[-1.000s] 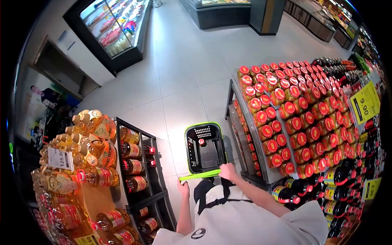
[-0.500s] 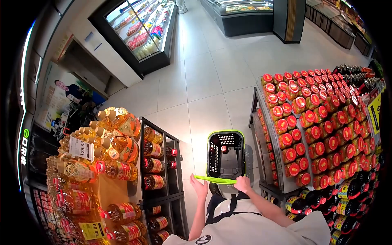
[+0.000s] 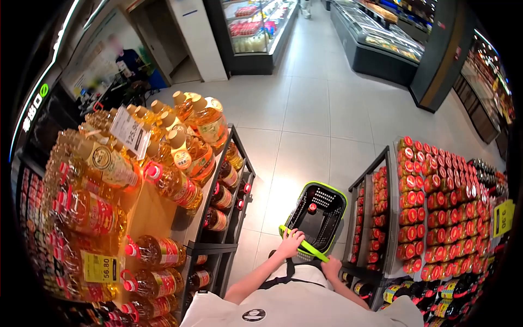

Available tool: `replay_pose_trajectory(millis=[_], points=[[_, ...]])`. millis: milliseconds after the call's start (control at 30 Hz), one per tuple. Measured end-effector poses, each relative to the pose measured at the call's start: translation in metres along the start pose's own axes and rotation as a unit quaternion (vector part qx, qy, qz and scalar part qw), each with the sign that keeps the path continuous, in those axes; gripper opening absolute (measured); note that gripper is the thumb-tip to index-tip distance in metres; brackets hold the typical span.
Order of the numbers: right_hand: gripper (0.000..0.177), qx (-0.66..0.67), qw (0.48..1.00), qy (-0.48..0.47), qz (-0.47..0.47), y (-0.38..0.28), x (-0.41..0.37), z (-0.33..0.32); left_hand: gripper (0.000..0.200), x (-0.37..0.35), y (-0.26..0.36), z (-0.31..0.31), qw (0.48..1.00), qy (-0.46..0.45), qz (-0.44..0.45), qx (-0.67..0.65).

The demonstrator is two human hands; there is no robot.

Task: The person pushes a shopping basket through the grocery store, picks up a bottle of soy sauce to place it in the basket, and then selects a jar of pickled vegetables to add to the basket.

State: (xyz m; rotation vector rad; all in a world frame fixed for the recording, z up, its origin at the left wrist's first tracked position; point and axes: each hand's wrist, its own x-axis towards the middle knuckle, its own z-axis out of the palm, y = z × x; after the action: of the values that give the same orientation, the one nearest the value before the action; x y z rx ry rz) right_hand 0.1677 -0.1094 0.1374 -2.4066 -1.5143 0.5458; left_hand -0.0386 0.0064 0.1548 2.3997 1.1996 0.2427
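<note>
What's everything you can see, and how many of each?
Basket: one, black, green-rimmed, lower middle
Handle: one, green, on basket
Small item: one, red-topped, inside basket
Big bottles: many, golden, left
Jars: many, red-lidded, right
Dark bottles: many, black, lower right
Price signs: several, white or yellow, left and right
Chillers: at least two, dark-sided, back
Figure: one, dark-clothed, upper left
Left hand: one, bare, on handle
Right hand: one, bare, on handle
</note>
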Motion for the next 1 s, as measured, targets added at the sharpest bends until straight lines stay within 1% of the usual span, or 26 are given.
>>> replay_pose_trajectory(millis=[100, 167, 200, 267, 300, 333, 367, 433, 467, 500, 600, 633, 700, 733, 767, 800, 833, 900, 933, 967, 1000], points=[[0.021, -0.033, 0.999, -0.001, 0.004, -0.013, -0.025, 0.024, 0.052, -0.024, -0.022, -0.013, 0.999, -0.014, 0.029, 0.007], [0.029, -0.06, 0.998, -0.033, 0.016, -0.018, -0.034, 0.042, 0.052, -0.037, -0.038, -0.021, 1.0, 0.01, 0.019, -0.018], [0.03, -0.065, 0.997, -0.04, 0.013, -0.017, -0.032, 0.057, 0.052, -0.041, -0.048, -0.022, 0.999, 0.018, 0.025, -0.02], [0.032, -0.078, 0.996, -0.046, 0.004, -0.016, -0.035, 0.065, 0.052, -0.048, -0.055, -0.028, 0.999, 0.022, 0.026, -0.023], [0.035, -0.082, 0.996, -0.044, -0.002, -0.025, -0.031, 0.064, 0.051, -0.048, -0.058, -0.029, 0.998, 0.045, 0.022, -0.025], [0.029, -0.062, 0.997, -0.042, -0.009, -0.043, -0.031, 0.05, 0.05, -0.046, -0.062, -0.031, 0.998, 0.052, 0.028, -0.033], [0.029, -0.066, 0.997, -0.044, -0.008, -0.052, -0.032, 0.046, 0.049, -0.042, -0.067, -0.032, 0.997, 0.061, 0.034, -0.04], [0.026, -0.066, 0.995, -0.062, 0.034, -0.067, -0.023, 0.043, 0.048, -0.032, -0.073, -0.037, 0.997, 0.062, 0.033, -0.044], [0.024, -0.052, 0.997, -0.057, 0.028, -0.071, -0.022, 0.043, 0.048, -0.027, -0.077, -0.04, 0.997, 0.046, 0.039, -0.041], [0.024, -0.057, 0.997, -0.057, 0.019, -0.073, -0.018, 0.045, 0.049, -0.022, -0.08, -0.042, 0.998, 0.03, 0.044, -0.037], [0.024, -0.044, 0.995, -0.068, 0.059, -0.08, -0.008, 0.057, 0.047, -0.011, -0.089, -0.049, 0.997, 0.054, 0.038, -0.05], [0.024, -0.046, 0.995, -0.07, 0.057, -0.084, -0.005, 0.059, 0.046, -0.009, -0.094, -0.052, 0.996, 0.065, 0.039, -0.054], [0.024, 0.009, 0.995, -0.092, 0.027, -0.091, 0.005, 0.058, 0.046, -0.001, -0.107, -0.056, 0.996, 0.065, 0.035, -0.053], [0.024, 0.007, 0.996, -0.09, 0.027, -0.094, 0.013, 0.061, 0.046, 0.003, -0.114, -0.058, 0.995, 0.075, 0.032, -0.052], [0.023, -0.005, 0.996, -0.084, 0.008, -0.098, 0.021, 0.067, 0.045, 0.008, -0.121, -0.061, 0.995, 0.084, 0.03, -0.05], [0.023, -0.018, 0.997, -0.08, -0.009, -0.106, 0.024, 0.067, 0.044, 0.014, -0.127, -0.066, 0.996, 0.074, 0.029, -0.05], [0.023, -0.017, 0.996, -0.082, -0.003, -0.114, 0.029, 0.068, 0.042, 0.019, -0.134, -0.073, 0.997, 0.061, 0.027, -0.049], [0.023, 0.038, 0.994, -0.104, 0.022, -0.13, 0.042, 0.07, 0.04, 0.032, -0.151, -0.075, 0.994, 0.084, 0.04, -0.051], [0.024, 0.067, 0.991, -0.109, 0.03, -0.127, 0.05, 0.079, 0.038, 0.038, -0.156, -0.079, 0.994, 0.082, 0.043, -0.057], [0.024, 0.068, 0.991, -0.106, 0.039, -0.127, 0.051, 0.079, 0.037, 0.046, -0.163, -0.076, 0.991, 0.104, 0.053, -0.066], [0.026, 0.085, 0.99, -0.114, 0.02, -0.128, 0.055, 0.077, 0.037, 0.053, -0.166, -0.077, 0.992, 0.089, 0.061, -0.065]])
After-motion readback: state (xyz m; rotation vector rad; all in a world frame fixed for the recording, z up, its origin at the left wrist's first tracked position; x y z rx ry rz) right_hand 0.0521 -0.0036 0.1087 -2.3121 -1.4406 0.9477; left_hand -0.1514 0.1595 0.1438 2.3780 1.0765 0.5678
